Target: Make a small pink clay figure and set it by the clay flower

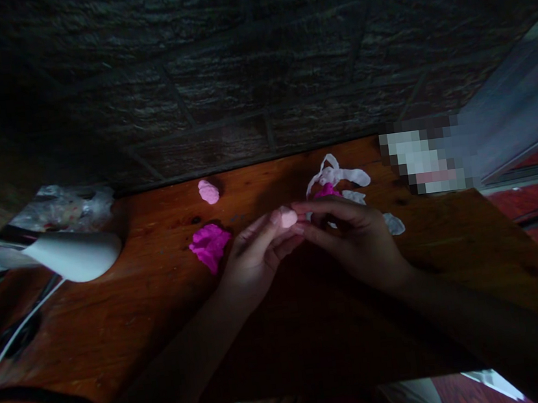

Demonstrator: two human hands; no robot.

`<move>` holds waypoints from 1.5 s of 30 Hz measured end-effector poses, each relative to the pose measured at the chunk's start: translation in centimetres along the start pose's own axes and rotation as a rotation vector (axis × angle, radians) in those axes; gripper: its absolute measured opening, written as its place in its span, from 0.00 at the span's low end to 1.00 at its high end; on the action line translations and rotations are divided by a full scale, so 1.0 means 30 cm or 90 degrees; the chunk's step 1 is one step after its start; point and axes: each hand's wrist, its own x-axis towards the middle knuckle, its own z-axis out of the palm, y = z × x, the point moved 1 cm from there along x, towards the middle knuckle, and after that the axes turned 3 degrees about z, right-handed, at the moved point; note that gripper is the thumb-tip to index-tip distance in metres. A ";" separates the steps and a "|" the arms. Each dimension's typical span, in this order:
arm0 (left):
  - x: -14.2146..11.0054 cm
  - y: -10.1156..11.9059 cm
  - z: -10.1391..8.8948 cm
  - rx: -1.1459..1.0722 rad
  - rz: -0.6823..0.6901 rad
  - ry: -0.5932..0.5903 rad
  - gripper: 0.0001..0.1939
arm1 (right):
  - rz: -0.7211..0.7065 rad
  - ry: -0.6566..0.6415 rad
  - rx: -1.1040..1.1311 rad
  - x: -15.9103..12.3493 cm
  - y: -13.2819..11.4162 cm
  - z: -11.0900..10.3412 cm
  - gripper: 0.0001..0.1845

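Above the middle of the wooden table, my left hand [255,247] grips a small pale pink lump [287,217], soft-looking like modelling clay, between thumb and fingers. My right hand [351,234] meets it from the right, with thumb and fingertips closed together at the lump's right side; the fingers hide that edge. Left of my left hand lies a crumpled magenta piece [210,246]. Farther back rests a rounded light pink lump [208,192]. Beyond my right hand are white strips [352,177] and another magenta piece [326,190], partly covered.
A white lamp-like object [77,254] with a cable stands at the left, beside a clear plastic bag [73,206]. A dark stone-patterned wall [214,71] borders the back of the table [149,308]. A flat whitish scrap [394,223] lies at the right.
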 end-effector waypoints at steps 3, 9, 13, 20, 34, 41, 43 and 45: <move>0.001 0.007 -0.002 0.023 0.010 -0.015 0.12 | -0.014 -0.015 -0.005 0.002 0.001 -0.006 0.17; 0.005 0.028 -0.018 0.104 0.039 -0.067 0.12 | 0.020 -0.086 0.020 0.021 -0.007 -0.028 0.16; 0.011 0.026 -0.035 0.087 0.040 -0.055 0.15 | 0.053 -0.147 0.059 0.025 0.002 -0.031 0.16; 0.004 0.019 -0.022 0.015 -0.016 -0.023 0.14 | 0.048 -0.151 0.062 0.018 0.011 -0.032 0.18; -0.009 0.022 -0.014 0.190 0.207 -0.053 0.15 | 0.123 -0.086 0.114 0.013 0.000 -0.021 0.13; -0.015 0.034 -0.012 0.220 0.261 -0.103 0.22 | 0.253 -0.114 0.272 0.011 0.002 -0.016 0.14; -0.014 0.035 -0.013 0.218 0.266 -0.121 0.23 | 0.296 -0.122 0.301 0.012 -0.004 -0.016 0.13; -0.012 0.037 -0.015 0.215 0.257 -0.112 0.21 | 0.317 -0.129 0.331 0.015 -0.010 -0.018 0.14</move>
